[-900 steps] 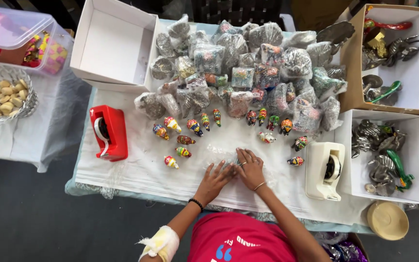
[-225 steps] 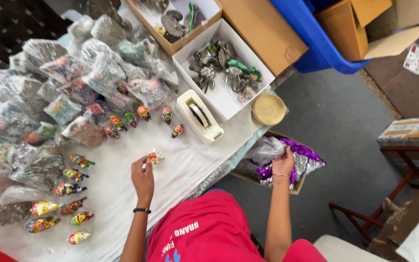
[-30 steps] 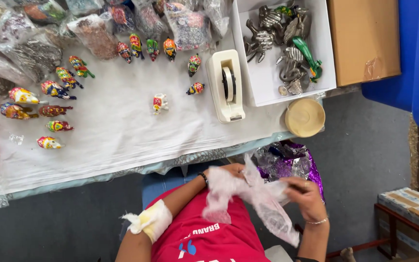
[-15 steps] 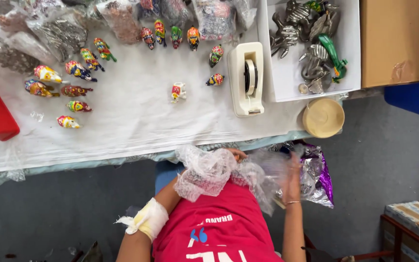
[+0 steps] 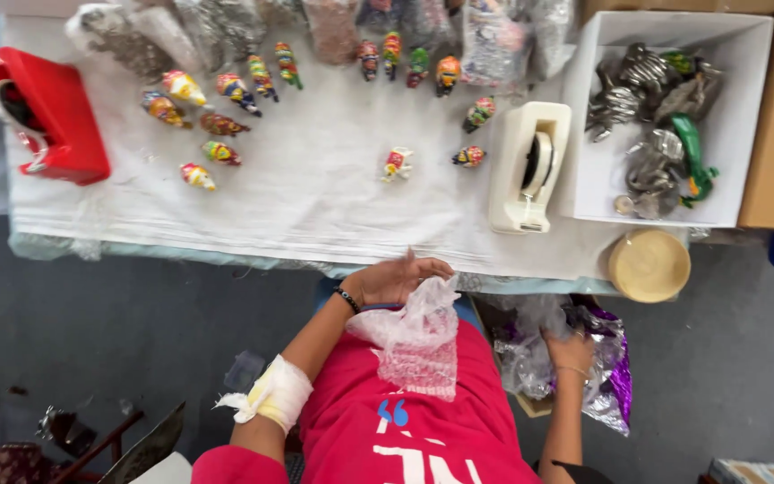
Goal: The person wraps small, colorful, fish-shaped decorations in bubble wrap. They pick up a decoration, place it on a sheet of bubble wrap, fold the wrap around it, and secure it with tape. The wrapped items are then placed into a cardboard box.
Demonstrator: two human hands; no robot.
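We find that, against the views of a second and half a second ago, the two hands have parted: the crumpled sheet of clear bubble wrap, then stretched between both hands over the lap, now hangs from the left hand alone, and the right hand has gone down to the shiny purple and clear plastic bag beside the chair, at the person's right. We judge from this that one sheet is already drawn out and that the bag is being visited again, though what the right hand takes there we cannot tell. The left hand sits just short of the near edge of the white cloth-covered table, fingers curled and closed on the upper edge of the sheet, which drapes down over the red shirt; a white bandage wraps that forearm. The right hand is laid on the crumpled plastic at the bag's mouth, knuckles up; whether its fingers are closed on anything is hidden from us. The hands are well apart. On the table, untouched, stand small painted animal figurines, one white and red figurine alone near the middle, with a cream tape dispenser to its right and a red tape dispenser at the far left. A white cardboard box of metal figures and a round wooden lid lie beyond the cream dispenser
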